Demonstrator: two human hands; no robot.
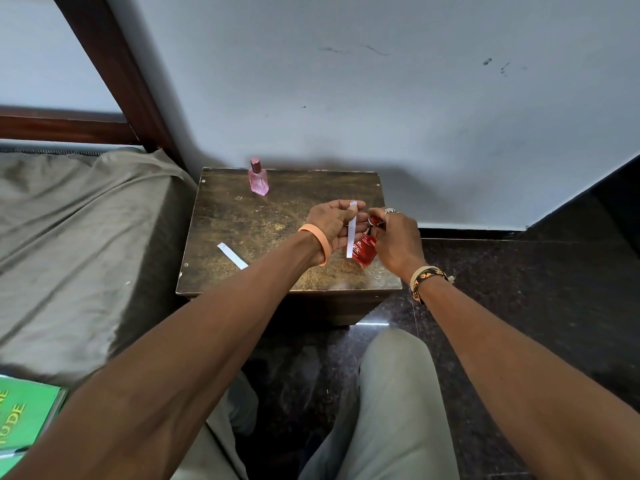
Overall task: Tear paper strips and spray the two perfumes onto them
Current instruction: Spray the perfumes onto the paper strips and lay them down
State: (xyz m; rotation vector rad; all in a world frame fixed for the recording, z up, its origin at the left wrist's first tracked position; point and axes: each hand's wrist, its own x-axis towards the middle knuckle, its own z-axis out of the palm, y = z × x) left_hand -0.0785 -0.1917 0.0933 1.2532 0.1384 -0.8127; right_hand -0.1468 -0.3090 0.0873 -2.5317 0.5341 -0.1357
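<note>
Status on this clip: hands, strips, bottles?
Left hand pinches paper strip. Right hand grips red perfume bottle at its top. Second strip on table, pink bottle at back. Nothing in the way.

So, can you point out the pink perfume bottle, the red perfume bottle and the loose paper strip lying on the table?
pink perfume bottle [259, 182]: head view, its glass body.
red perfume bottle [366, 250]: head view, its red body.
loose paper strip [232, 255]: head view, its middle.
</note>
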